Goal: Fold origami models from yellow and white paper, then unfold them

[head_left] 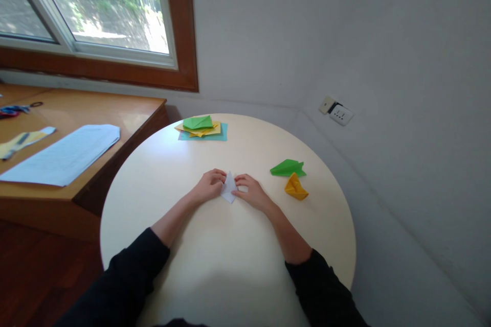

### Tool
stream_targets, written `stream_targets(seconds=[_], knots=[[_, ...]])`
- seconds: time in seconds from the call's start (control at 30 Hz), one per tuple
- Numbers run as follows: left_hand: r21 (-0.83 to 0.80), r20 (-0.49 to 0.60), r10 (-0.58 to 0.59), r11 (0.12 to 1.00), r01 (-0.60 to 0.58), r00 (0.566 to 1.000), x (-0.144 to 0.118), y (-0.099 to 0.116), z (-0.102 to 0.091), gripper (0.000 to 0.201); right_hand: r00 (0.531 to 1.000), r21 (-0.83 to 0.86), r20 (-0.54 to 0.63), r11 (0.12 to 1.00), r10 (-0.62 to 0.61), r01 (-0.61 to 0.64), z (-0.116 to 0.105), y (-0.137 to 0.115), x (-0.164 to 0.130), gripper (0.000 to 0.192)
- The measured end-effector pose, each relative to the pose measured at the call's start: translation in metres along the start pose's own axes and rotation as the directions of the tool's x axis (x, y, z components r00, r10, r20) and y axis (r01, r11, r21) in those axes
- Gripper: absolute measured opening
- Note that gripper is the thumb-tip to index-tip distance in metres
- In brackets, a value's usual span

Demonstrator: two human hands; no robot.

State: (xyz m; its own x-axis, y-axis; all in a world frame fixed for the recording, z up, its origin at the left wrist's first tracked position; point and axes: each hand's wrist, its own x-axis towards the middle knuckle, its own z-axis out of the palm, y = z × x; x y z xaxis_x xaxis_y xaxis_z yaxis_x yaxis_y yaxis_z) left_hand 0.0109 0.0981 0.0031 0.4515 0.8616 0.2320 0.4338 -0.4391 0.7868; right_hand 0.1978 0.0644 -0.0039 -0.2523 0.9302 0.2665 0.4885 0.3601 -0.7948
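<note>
White folded paper (229,188), creased into a small pointed shape, lay flat near the middle of the round bench (215,265). The left hand (209,184) and right hand (250,191) pressed its two sides, each grip narrow with fingertips pinning the paper's edges.

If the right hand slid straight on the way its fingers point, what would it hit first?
The right hand points up-left with its fingertips already on the white paper. Going on, it would push across that paper into the left hand, which presses the paper's other side. Nothing else looks to lie in between.
</note>
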Motion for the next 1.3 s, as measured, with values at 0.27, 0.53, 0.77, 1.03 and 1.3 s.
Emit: stream_targets(seconds=[0.27, 0.53, 0.77, 1.03, 1.3], knots=[[0.264, 0.116, 0.132, 0.951, -0.159, 0.984, -0.005, 0.000, -0.002, 0.027, 1.000, 0.011, -0.012, 1.000, -0.022, 0.022, -0.001, 0.001, 0.000, 0.012], [0.233, 0.083, 0.171, 0.955, -0.186, 0.982, -0.005, -0.002, 0.000, 0.012, 0.997, 0.016, -0.033, 0.997, -0.076, 0.076, -0.002, 0.001, -0.001, 0.010], [0.203, 0.082, 0.148, 0.966, -0.162, 0.986, -0.004, 0.002, -0.002, 0.005, 0.999, 0.056, -0.002, 0.997, -0.053, 0.053, -0.005, -0.001, -0.002, 0.012], [0.212, 0.172, 0.160, 0.957, -0.196, 0.972, -0.005, 0.002, -0.007, 0.013, 0.996, 0.017, 0.088, 1.000, -0.007, 0.006, -0.013, -0.006, -0.004, 0.011], [0.219, 0.268, 0.159, 0.950, -0.221, 0.950, -0.005, -0.001, -0.011, 0.028, 0.992, 0.018, 0.126, 0.999, -0.031, 0.029, -0.016, -0.006, -0.005, 0.009]])
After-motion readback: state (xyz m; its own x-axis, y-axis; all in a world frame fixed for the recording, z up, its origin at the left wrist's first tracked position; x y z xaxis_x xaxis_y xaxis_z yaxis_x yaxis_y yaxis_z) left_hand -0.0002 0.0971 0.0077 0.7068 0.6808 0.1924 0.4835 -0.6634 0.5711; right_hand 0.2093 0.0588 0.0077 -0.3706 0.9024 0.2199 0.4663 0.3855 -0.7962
